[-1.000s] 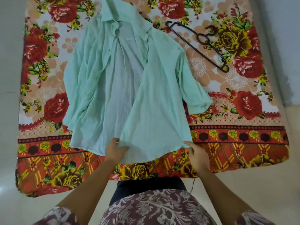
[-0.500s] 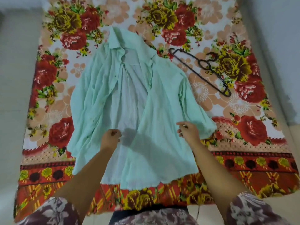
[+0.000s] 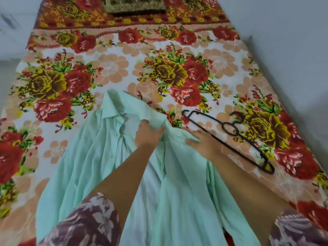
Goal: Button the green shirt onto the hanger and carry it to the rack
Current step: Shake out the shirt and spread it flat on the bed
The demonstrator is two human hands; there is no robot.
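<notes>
Head view: left hand [image 3: 148,133] grips the green shirt [image 3: 85,166] near its collar; right hand [image 3: 201,143] touches its shoulder, grip unclear, near the black hanger [image 3: 236,133] on the floral sheet [image 3: 110,68].

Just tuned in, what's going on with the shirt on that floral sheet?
A person leans over the green shirt, which lies open and unbuttoned on the floral sheet. The left hand grips bunched fabric just below the collar. The right hand is on the shoulder beside it, too blurred to tell if it grips. The black hanger lies untouched on the sheet, not yet in the shirt.
</notes>
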